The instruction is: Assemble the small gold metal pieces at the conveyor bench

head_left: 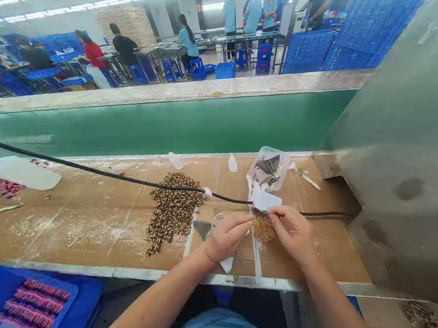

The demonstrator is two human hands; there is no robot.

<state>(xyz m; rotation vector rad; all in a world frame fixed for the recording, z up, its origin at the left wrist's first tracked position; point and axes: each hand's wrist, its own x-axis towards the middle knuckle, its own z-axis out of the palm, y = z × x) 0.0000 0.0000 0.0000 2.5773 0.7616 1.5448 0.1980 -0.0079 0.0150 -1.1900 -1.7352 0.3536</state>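
My left hand (227, 237) is closed in a pinch at the front of the brown worktop (91, 221); what its fingertips hold is too small to name. My right hand (292, 229) faces it, fingers pinched together just under a small white slip of paper (265, 199). Between the two hands lies a small heap of gold beads (263, 228). A large pile of small dark-and-gold parts (172, 209) spreads to the left of my left hand. A grey triangular scrap (202, 228) lies beside it.
A black cable (94, 171) crosses the worktop from left to right. A clear plastic box (269, 169) with dark scraps stands behind my hands, with small white bottles (232, 163) nearby. A green conveyor belt (169, 124) runs behind. A blue crate (32, 298) sits lower left. Other people work at far tables.
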